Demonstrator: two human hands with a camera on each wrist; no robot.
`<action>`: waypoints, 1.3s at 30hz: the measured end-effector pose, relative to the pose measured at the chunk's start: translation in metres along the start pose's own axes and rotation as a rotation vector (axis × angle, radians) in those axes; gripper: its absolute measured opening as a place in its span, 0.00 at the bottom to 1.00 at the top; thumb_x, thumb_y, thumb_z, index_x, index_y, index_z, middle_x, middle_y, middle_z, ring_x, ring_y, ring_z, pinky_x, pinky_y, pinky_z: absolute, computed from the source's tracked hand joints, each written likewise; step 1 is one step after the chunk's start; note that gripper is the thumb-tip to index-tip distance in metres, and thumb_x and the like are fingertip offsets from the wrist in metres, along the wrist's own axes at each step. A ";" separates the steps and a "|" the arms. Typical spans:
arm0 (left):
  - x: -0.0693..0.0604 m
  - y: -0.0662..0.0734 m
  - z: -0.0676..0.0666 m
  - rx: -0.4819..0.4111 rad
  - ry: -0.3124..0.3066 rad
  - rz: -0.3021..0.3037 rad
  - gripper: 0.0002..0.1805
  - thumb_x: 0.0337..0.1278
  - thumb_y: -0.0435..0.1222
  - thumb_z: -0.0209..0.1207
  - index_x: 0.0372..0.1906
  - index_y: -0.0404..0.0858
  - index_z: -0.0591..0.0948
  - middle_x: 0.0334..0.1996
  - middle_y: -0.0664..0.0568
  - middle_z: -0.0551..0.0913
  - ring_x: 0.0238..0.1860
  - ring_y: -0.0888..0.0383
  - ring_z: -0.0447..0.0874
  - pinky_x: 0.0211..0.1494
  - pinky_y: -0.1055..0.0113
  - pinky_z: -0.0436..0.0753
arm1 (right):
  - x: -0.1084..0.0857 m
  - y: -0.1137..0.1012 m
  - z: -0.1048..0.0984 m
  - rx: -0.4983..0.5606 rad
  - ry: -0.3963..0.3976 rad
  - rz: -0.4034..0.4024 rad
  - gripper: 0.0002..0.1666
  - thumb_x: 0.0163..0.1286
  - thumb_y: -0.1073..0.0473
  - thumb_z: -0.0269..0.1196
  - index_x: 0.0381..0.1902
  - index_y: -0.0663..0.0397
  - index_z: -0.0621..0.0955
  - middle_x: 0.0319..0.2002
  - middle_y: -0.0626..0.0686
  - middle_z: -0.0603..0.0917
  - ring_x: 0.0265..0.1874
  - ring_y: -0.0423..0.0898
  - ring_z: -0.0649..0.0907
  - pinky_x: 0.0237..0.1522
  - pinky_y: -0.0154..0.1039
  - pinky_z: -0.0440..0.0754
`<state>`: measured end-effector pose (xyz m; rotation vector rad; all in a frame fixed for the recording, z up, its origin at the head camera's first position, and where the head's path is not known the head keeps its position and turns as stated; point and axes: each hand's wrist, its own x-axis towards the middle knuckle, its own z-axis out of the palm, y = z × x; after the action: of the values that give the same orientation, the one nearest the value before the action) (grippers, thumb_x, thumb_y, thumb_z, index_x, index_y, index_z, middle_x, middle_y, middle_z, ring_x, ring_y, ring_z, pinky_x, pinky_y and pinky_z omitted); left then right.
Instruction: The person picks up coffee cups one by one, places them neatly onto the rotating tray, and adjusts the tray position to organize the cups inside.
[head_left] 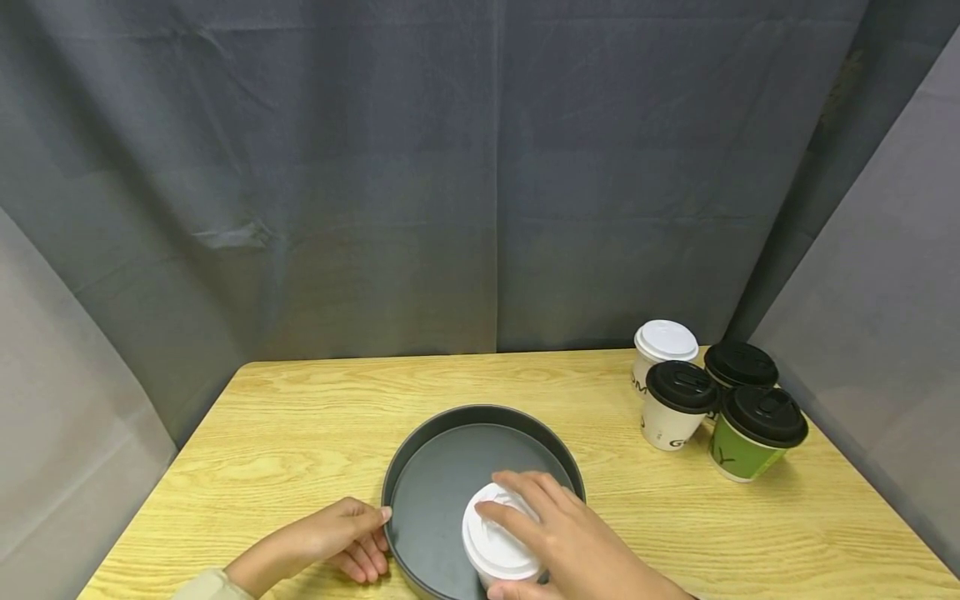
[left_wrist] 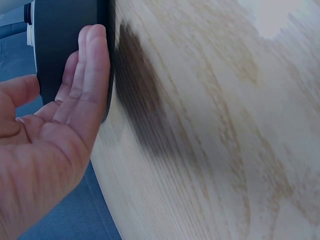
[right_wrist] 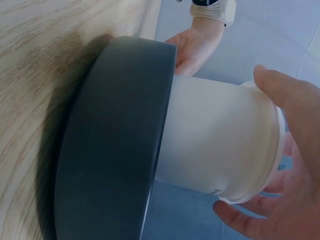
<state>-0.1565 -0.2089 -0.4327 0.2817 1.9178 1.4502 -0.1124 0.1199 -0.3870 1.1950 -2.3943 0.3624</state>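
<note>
A round dark grey cake pan [head_left: 427,454] lies on the wooden table. At its left side is my left hand [head_left: 341,537], thumb at the rim and fairly straight fingers [left_wrist: 90,75] along the outer wall. Inside the pan, near its front right, stands a white paper cup [right_wrist: 210,132] with a white lid [head_left: 491,546]. My right hand [head_left: 570,542] holds the cup from above by the lid, thumb on the near side and fingers reaching over to the far side. The pan's wall [right_wrist: 112,135] hides the cup's base in the right wrist view.
Several lidded cups cluster at the table's back right: a white-lidded cup [head_left: 665,342], a black-lidded white cup [head_left: 667,425], a green cup [head_left: 742,450] and another black-lidded cup [head_left: 742,364]. Grey curtains [head_left: 375,183] enclose the table [head_left: 300,433] at the back and sides.
</note>
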 end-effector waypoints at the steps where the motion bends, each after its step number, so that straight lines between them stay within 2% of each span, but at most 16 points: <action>1: 0.000 0.000 0.000 0.000 0.001 0.000 0.27 0.73 0.49 0.44 0.36 0.26 0.77 0.26 0.44 0.85 0.24 0.61 0.83 0.28 0.70 0.82 | 0.000 0.000 0.000 -0.003 0.006 -0.006 0.39 0.58 0.28 0.60 0.63 0.39 0.72 0.62 0.52 0.71 0.56 0.46 0.73 0.46 0.47 0.79; 6: 0.000 0.000 0.000 0.003 0.000 -0.003 0.27 0.73 0.49 0.44 0.36 0.26 0.77 0.26 0.45 0.85 0.24 0.61 0.83 0.28 0.70 0.82 | -0.001 0.001 0.000 -0.014 0.034 -0.027 0.40 0.59 0.26 0.58 0.62 0.40 0.73 0.61 0.53 0.72 0.55 0.47 0.73 0.43 0.46 0.79; 14: -0.001 0.003 0.001 0.016 0.007 0.001 0.27 0.73 0.48 0.43 0.36 0.26 0.77 0.26 0.44 0.84 0.24 0.60 0.83 0.29 0.69 0.83 | -0.002 0.000 -0.001 -0.009 -0.002 -0.012 0.41 0.57 0.28 0.61 0.64 0.39 0.71 0.63 0.52 0.71 0.56 0.46 0.73 0.45 0.47 0.79; 22: 0.000 0.002 0.001 0.022 0.011 0.003 0.27 0.74 0.48 0.42 0.36 0.26 0.77 0.26 0.44 0.85 0.24 0.60 0.83 0.29 0.68 0.83 | -0.003 0.001 -0.003 -0.004 -0.018 -0.008 0.43 0.57 0.28 0.61 0.65 0.39 0.70 0.65 0.52 0.69 0.57 0.46 0.73 0.44 0.47 0.80; 26: 0.002 0.001 0.002 0.030 0.014 0.005 0.28 0.74 0.48 0.42 0.36 0.25 0.78 0.26 0.43 0.85 0.23 0.61 0.83 0.28 0.69 0.83 | -0.006 0.005 -0.009 0.041 -0.052 0.064 0.46 0.59 0.28 0.59 0.71 0.35 0.63 0.69 0.49 0.64 0.62 0.46 0.70 0.47 0.49 0.80; 29: 0.002 0.000 0.004 0.020 0.013 -0.002 0.29 0.74 0.48 0.42 0.36 0.25 0.78 0.25 0.44 0.85 0.22 0.61 0.83 0.27 0.70 0.82 | -0.013 0.014 -0.015 0.091 -0.070 0.166 0.44 0.63 0.32 0.59 0.73 0.33 0.58 0.71 0.46 0.61 0.66 0.46 0.67 0.51 0.52 0.78; 35: -0.004 -0.003 0.018 0.017 0.022 -0.032 0.29 0.71 0.49 0.45 0.34 0.26 0.81 0.23 0.49 0.85 0.20 0.64 0.81 0.25 0.74 0.80 | -0.036 0.047 -0.014 0.120 -0.059 0.344 0.39 0.69 0.42 0.58 0.74 0.32 0.57 0.72 0.48 0.61 0.69 0.51 0.64 0.58 0.56 0.72; 37: -0.005 -0.004 0.024 0.040 0.009 -0.010 0.30 0.71 0.49 0.46 0.33 0.24 0.82 0.22 0.51 0.84 0.20 0.64 0.80 0.25 0.75 0.79 | -0.044 0.060 -0.009 0.108 -0.076 0.372 0.38 0.70 0.43 0.58 0.74 0.34 0.57 0.72 0.50 0.60 0.70 0.54 0.63 0.60 0.59 0.69; 39: -0.006 -0.005 0.028 0.052 -0.030 0.030 0.30 0.71 0.48 0.46 0.33 0.23 0.82 0.23 0.48 0.84 0.22 0.64 0.80 0.27 0.75 0.79 | -0.052 0.071 -0.004 0.087 -0.096 0.380 0.37 0.70 0.44 0.57 0.74 0.39 0.59 0.73 0.51 0.60 0.70 0.56 0.61 0.62 0.59 0.66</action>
<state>-0.1327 -0.1925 -0.4388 0.3554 1.9370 1.4090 -0.1412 0.1995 -0.4115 0.8008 -2.7144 0.5411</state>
